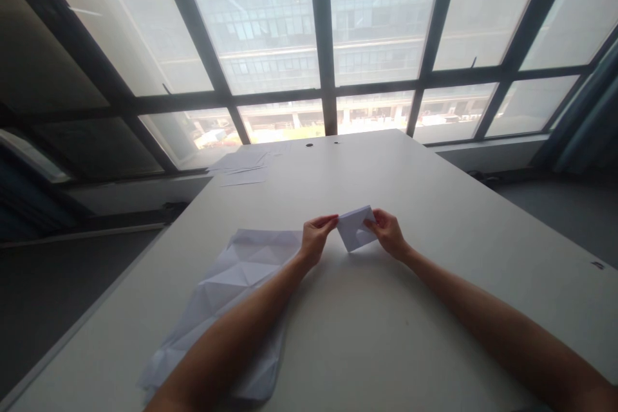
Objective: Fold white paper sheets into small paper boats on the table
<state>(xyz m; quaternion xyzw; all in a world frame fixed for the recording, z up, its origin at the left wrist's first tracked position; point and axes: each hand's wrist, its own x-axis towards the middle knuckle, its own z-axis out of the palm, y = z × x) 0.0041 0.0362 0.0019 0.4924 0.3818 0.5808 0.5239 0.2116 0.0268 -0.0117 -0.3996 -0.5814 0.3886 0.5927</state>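
A small folded white paper (354, 230), roughly square, is held up between my two hands over the table. My left hand (316, 237) pinches its upper left corner between thumb and fingers. On the other side, my right hand (387, 230) grips the right edge, the thumb lying on the near face and the fingers behind it. Below and left of my left hand lies a large creased white paper sheet (241, 270) with a grid of fold lines, partly covered by my left forearm.
The long white table (367, 341) reaches toward a wall of windows (270, 26). Several flat paper sheets (244, 166) lie at its far left edge. Two small dark spots, one a round hole (309, 145), mark the far end. Dark curtains (586, 103) hang at the right.
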